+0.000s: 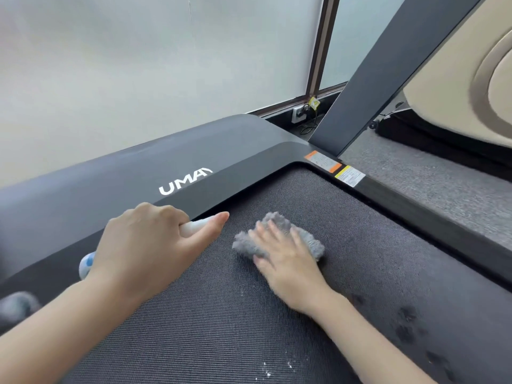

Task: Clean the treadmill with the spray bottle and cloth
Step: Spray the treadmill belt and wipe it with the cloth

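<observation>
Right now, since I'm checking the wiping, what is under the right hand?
A fluffy grey cloth lies under the right hand, whose flat fingers press it onto the treadmill belt. The cloth's middle and the belt beneath it are covered.

Left hand (149, 245): fingers curled over the spray bottle (194, 227), thumb extended straight ahead of the grip, forearm trailing behind it. Right hand (282, 256): palm down, fingers straight and spread, pressing the cloth (311, 245).

Bare forearms (55, 328) end in a bare left grip (144, 245) and bare right grip (288, 261).
</observation>
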